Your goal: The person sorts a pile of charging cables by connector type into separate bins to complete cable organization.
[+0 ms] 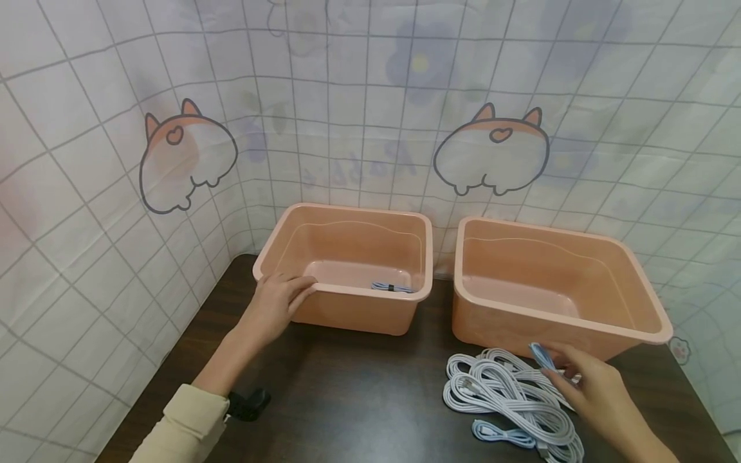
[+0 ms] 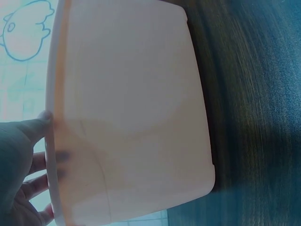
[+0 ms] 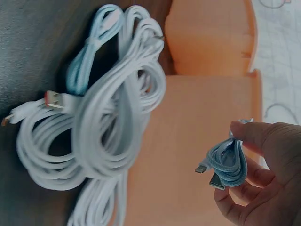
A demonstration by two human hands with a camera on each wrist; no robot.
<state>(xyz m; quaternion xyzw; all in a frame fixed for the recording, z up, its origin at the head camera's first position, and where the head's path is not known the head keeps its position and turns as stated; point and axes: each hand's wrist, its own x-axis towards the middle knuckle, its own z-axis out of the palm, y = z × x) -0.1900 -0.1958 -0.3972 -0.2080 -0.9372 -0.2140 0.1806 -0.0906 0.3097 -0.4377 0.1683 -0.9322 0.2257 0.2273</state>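
Note:
My left hand (image 1: 279, 298) holds the front rim of the left pink plastic bin (image 1: 347, 308); in the left wrist view the thumb lies outside and the fingers pass behind the rim. Inside that bin lies a small bundled cable (image 1: 392, 287) with a black tie. My right hand (image 1: 596, 386) pinches a coiled light-blue charging cable (image 3: 229, 162) whose two plugs hang toward the camera in the right wrist view. It is in front of the right pink bin (image 1: 538, 321), above a pile of coiled white cables (image 1: 492, 386). Another light-blue cable bundle (image 1: 500, 434) lies beside the pile.
Both bins stand side by side at the back of a dark wooden table (image 1: 347, 399), close to a white gridded cloth wall (image 1: 359, 116). A black wrist device (image 1: 249, 404) is by the left sleeve (image 1: 193, 418).

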